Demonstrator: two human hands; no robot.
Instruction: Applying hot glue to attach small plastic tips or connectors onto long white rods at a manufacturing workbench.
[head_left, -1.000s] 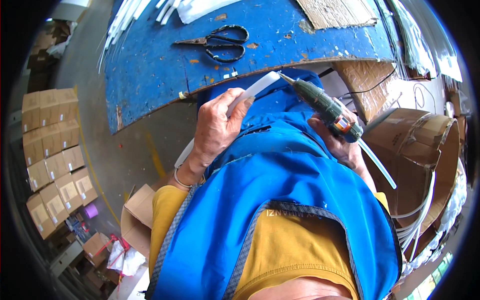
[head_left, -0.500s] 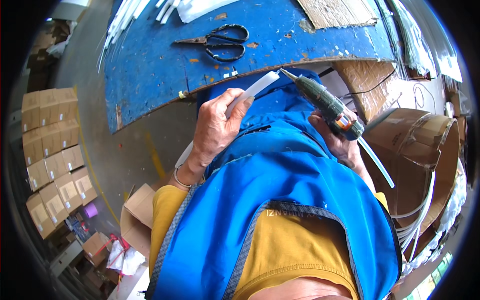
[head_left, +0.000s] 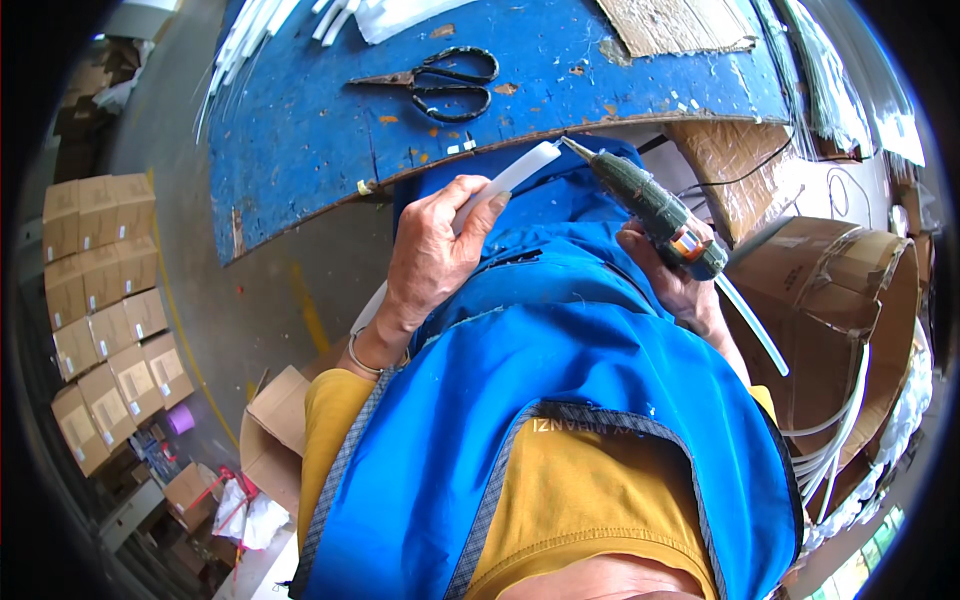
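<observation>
From the head view, the left hand [head_left: 432, 255] has its fingers wrapped tight around a long flat white plastic strip [head_left: 520, 172], its end pointing toward 1 o'clock, just short of the worn blue wooden table [head_left: 300, 130] edge. At 3 o'clock of that end, the right hand [head_left: 672, 272] is clamped on a dark green glue gun [head_left: 645, 205], its nozzle nearly touching the strip. Black scissors [head_left: 440, 80] lie at 12 o'clock, well apart; grey floor opens at 9 o'clock.

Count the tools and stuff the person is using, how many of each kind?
Glue guns: 1, in the right hand
White strips being held: 1, in the left hand
Scissors: 1, on the blue table
Total: 3 things
</observation>
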